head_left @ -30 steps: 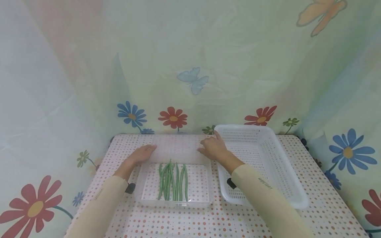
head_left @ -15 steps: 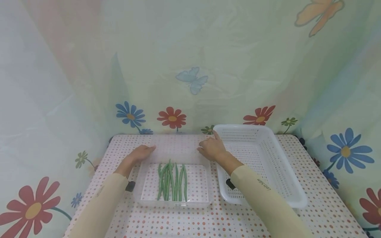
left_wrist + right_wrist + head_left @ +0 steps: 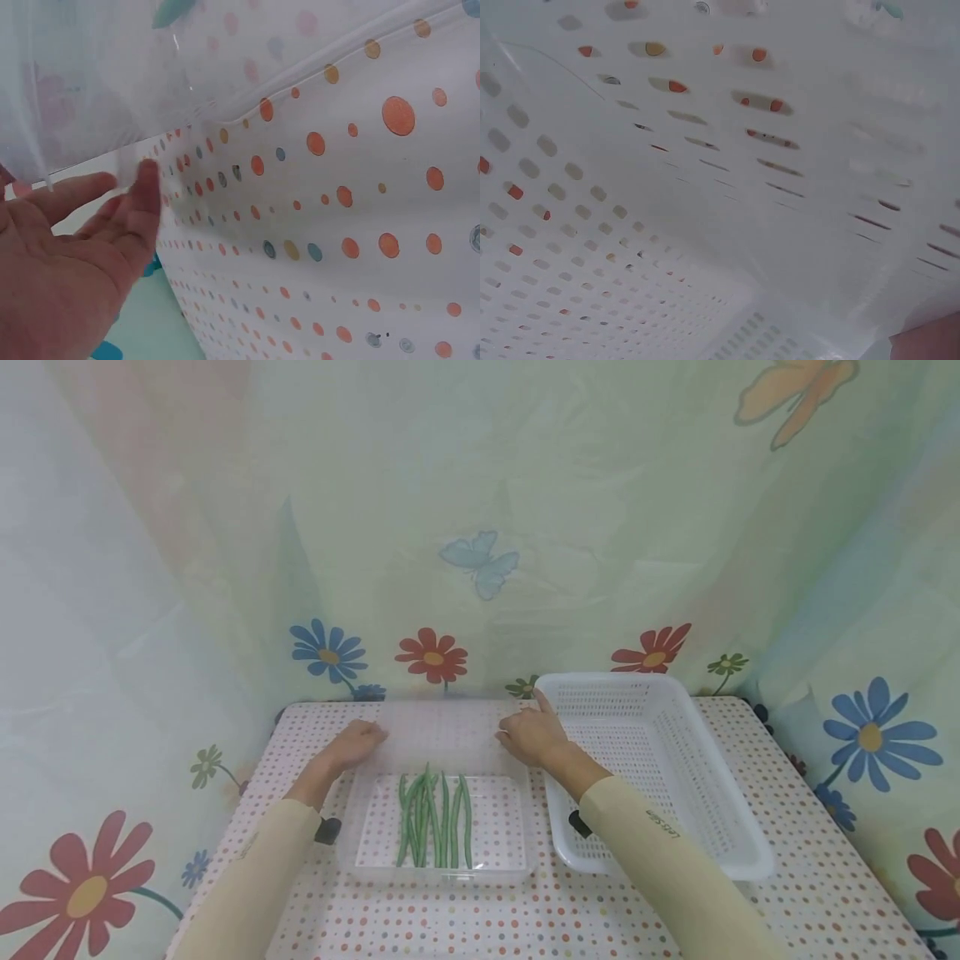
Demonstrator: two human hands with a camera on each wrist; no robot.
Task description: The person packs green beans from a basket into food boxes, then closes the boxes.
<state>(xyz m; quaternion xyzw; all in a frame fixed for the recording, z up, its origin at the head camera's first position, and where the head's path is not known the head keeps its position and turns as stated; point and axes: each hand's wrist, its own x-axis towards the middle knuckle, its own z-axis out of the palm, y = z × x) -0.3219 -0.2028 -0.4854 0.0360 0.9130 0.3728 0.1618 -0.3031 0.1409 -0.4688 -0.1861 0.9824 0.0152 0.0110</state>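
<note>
A clear plastic box point(image 3: 348, 852) sits on the table in the head view, with several green beans point(image 3: 425, 827) lying lengthwise inside. From its far side rises a translucent plastic lid point(image 3: 446, 735); whether it is joined to the box cannot be told. My left hand point(image 3: 357, 743) holds the lid's left edge. In the left wrist view, this hand's fingers point(image 3: 139, 217) are bent beneath the plastic edge, the thumb mostly out of sight. My right hand point(image 3: 534, 735) grips the lid's right edge, one finger pointing up beside the white basket's rim. Only a sliver of it shows in the right wrist view.
A white perforated plastic basket point(image 3: 723, 777) stands right of the box, under my right forearm; its slotted wall point(image 3: 667, 150) fills the right wrist view. The table point(image 3: 442, 922) has a dotted cover. A curtain point(image 3: 570, 568) with flowers and butterflies hangs behind and at the sides.
</note>
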